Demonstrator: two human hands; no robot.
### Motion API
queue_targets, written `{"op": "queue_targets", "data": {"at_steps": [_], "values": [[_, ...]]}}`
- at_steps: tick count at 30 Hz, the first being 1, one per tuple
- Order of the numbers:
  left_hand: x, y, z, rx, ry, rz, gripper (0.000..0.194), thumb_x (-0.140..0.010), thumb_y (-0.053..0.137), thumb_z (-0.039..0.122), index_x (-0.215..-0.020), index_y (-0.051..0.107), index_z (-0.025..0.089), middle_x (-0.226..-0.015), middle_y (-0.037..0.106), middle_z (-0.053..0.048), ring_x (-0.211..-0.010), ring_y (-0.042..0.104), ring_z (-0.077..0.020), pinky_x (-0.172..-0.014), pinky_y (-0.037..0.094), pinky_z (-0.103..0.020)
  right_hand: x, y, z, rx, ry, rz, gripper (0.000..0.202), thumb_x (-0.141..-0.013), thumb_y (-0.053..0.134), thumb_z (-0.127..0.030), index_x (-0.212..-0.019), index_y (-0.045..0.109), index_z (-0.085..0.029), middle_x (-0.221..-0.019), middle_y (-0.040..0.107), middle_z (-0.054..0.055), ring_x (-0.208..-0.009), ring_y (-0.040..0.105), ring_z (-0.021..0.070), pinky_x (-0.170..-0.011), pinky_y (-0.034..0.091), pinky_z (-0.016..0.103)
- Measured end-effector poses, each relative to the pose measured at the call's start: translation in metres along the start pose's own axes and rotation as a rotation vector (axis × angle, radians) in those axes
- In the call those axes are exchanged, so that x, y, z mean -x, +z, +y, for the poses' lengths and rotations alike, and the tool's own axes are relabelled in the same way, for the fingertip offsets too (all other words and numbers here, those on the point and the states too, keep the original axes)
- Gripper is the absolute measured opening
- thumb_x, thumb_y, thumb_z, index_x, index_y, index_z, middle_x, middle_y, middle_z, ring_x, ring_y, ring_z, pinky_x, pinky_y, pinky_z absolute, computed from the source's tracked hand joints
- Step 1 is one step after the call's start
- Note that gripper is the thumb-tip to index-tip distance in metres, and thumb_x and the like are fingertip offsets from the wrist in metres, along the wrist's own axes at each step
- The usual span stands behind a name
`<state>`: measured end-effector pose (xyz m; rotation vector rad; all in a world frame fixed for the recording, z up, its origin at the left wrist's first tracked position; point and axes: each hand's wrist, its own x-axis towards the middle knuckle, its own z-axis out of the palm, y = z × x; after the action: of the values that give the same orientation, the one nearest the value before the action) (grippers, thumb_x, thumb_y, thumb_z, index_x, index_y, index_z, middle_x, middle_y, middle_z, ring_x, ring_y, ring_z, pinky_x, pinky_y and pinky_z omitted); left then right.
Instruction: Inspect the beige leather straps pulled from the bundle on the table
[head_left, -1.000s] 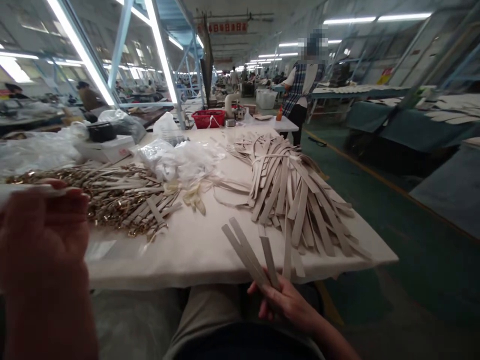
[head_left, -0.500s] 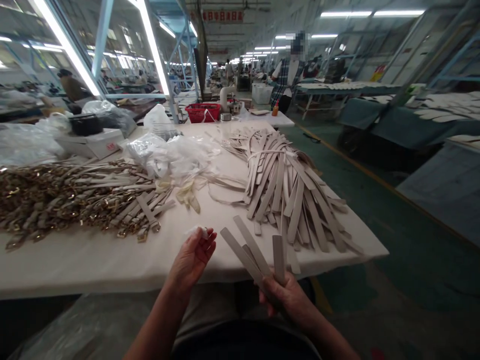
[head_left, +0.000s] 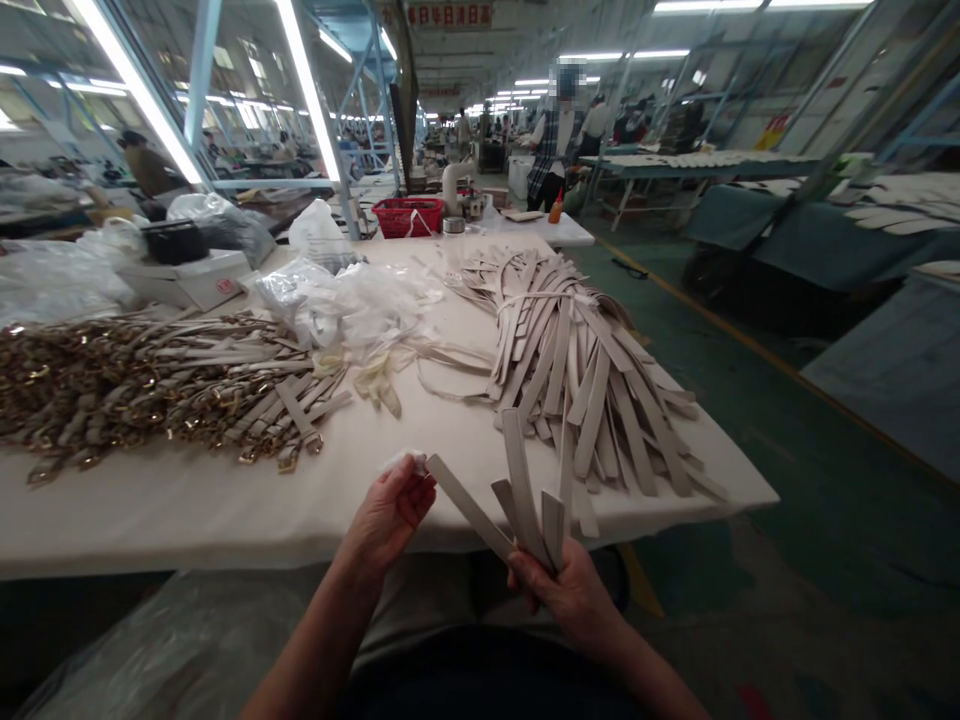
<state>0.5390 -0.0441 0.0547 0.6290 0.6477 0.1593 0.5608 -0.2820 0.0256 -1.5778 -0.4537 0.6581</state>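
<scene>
Hold the pale strips (head_left: 523, 470), grasped together at their lower ends in the right hand (head_left: 574, 595) near five o'clock, with tips fanned toward eleven and twelve. With a white wad (head_left: 420, 461) pinched in the left hand (head_left: 386, 520), just beside the leftmost tip, better to touch lightly, apart from the tied bundle (head_left: 559, 335) at one o'clock.

Buckled straps (head_left: 150, 390) L on table (head_left: 360, 510), bags (head_left: 352, 305) mid, bundled strips (head_left: 570, 370) R, basket (head_left: 409, 217) behind
</scene>
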Motion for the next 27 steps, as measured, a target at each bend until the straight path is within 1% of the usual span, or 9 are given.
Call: {"op": "queue_targets", "data": {"at_steps": [5, 9, 12, 15, 18, 20, 22, 24, 27], "values": [[0.000, -0.003, -0.002, -0.042, 0.019, -0.043, 0.011, -0.079, 0.076, 0.021, -0.081, 0.067, 0.015, -0.072, 0.073, -0.002, -0.062, 0.069, -0.0124, -0.058, 0.057, -0.021, -0.001, 0.001, 0.004, 0.086, -0.010, -0.001, 0.036, -0.090, 0.056, -0.054, -0.087, 0.057, -0.018, -0.069, 0.062, 0.000, -0.050, 0.053, 0.0110, -0.046, 0.045, 0.023], [-0.001, -0.008, 0.001, -0.102, 0.021, -0.054, 0.018, -0.072, 0.082, 0.024, -0.078, 0.068, 0.014, -0.072, 0.073, -0.002, -0.062, 0.068, -0.0124, -0.058, 0.056, -0.021, 0.000, 0.000, 0.005, 0.138, -0.004, -0.017, 0.038, -0.091, 0.055, -0.056, -0.084, 0.056, -0.018, -0.070, 0.063, 0.001, -0.051, 0.055, 0.0112, -0.048, 0.045, 0.022], [0.002, -0.008, -0.006, -0.193, 0.016, -0.061, 0.026, -0.064, 0.087, 0.029, -0.078, 0.071, 0.013, -0.071, 0.072, -0.004, -0.060, 0.066, -0.0128, -0.057, 0.054, -0.021, -0.004, 0.004, -0.002, 0.106, 0.023, -0.032, 0.040, -0.090, 0.054, -0.058, -0.082, 0.054, -0.018, -0.067, 0.061, -0.001, -0.047, 0.052, 0.0101, -0.045, 0.043, 0.022], [0.011, -0.001, -0.026, -0.259, -0.013, -0.178, 0.034, -0.062, 0.088, 0.037, -0.077, 0.073, 0.011, -0.070, 0.071, -0.006, -0.061, 0.065, -0.0139, -0.060, 0.053, -0.022, -0.015, 0.011, -0.015, 0.027, 0.035, -0.048, 0.043, -0.089, 0.055, -0.060, -0.080, 0.055, -0.018, -0.061, 0.059, -0.002, -0.043, 0.050, 0.0094, -0.043, 0.039, 0.022], [0.020, 0.007, -0.039, -0.274, -0.069, -0.312, 0.037, -0.068, 0.083, 0.044, -0.074, 0.073, 0.010, -0.068, 0.069, -0.007, -0.059, 0.062, -0.0140, -0.059, 0.052, -0.023, -0.026, 0.015, -0.026, -0.047, 0.023, -0.084, 0.046, -0.086, 0.057, -0.062, -0.084, 0.058, -0.016, -0.063, 0.062, -0.001, -0.044, 0.052, 0.0090, -0.043, 0.038, 0.020], [0.020, 0.007, -0.035, -0.263, -0.052, -0.282, 0.036, -0.067, 0.084, 0.044, -0.077, 0.074, 0.011, -0.070, 0.070, -0.006, -0.060, 0.061, -0.0138, -0.060, 0.052, -0.024, -0.026, 0.012, -0.028, -0.091, 0.050, -0.155, 0.048, -0.085, 0.058, -0.063, -0.086, 0.059, -0.015, -0.066, 0.064, 0.001, -0.045, 0.054, 0.0090, -0.043, 0.039, 0.020], [0.017, 0.001, -0.023, -0.261, 0.012, -0.172, 0.037, -0.061, 0.088, 0.041, -0.080, 0.075, 0.013, -0.072, 0.071, -0.005, -0.062, 0.062, -0.0132, -0.062, 0.052, -0.023, -0.019, 0.006, -0.025, -0.101, 0.105, -0.210, 0.051, -0.084, 0.058, -0.065, -0.082, 0.060, -0.014, -0.064, 0.064, 0.001, -0.044, 0.054, 0.0091, -0.044, 0.041, 0.020], [0.013, -0.008, -0.012, -0.293, 0.053, -0.082, 0.038, -0.054, 0.092, 0.037, -0.079, 0.075, 0.013, -0.072, 0.071, -0.004, -0.062, 0.062, -0.0124, -0.062, 0.052, -0.022, -0.007, -0.002, -0.018, -0.064, 0.170, -0.192, 0.051, -0.083, 0.057, -0.066, -0.076, 0.057, -0.016, -0.057, 0.061, 0.000, -0.042, 0.052, 0.0089, -0.042, 0.041, 0.019], [0.014, -0.016, -0.017, -0.368, 0.003, -0.101, 0.034, -0.055, 0.092, 0.035, -0.073, 0.075, 0.012, -0.069, 0.069, -0.004, -0.060, 0.060, -0.0123, -0.061, 0.050, -0.022, 0.009, -0.008, -0.012, 0.044, 0.241, -0.105, 0.047, -0.085, 0.057, -0.063, -0.073, 0.053, -0.018, -0.049, 0.053, -0.005, -0.039, 0.048, 0.0083, -0.039, 0.039, 0.018]]}}
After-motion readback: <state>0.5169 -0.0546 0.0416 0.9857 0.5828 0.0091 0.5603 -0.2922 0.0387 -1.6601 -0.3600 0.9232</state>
